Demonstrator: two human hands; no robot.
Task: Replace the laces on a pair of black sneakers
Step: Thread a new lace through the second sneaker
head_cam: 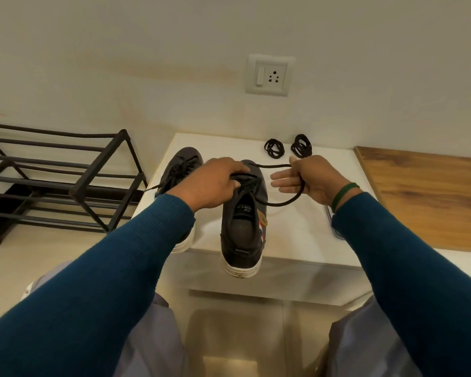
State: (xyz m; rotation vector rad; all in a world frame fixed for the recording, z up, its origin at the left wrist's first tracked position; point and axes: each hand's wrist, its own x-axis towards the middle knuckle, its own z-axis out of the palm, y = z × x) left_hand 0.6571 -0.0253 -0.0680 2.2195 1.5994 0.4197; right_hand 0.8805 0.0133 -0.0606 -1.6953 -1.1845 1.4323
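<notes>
Two black sneakers with white soles stand on a white table (305, 229). The right sneaker (242, 227) is in the middle, its heel over the table's front edge. The left sneaker (181, 164) lies behind my left arm, still laced. My left hand (212, 183) presses down on the right sneaker's laced front. A black lace (286, 202) runs from that sneaker in a loop around my right hand (307, 178), whose fingers are spread while the thumb side grips the lace. Two coiled black laces (274, 148) (301, 145) lie at the table's back.
A black metal shoe rack (57, 180) stands on the floor at the left. A wooden surface (430, 197) adjoins the table on the right. A white wall socket (268, 75) sits above the table. My knees are below the table's front edge.
</notes>
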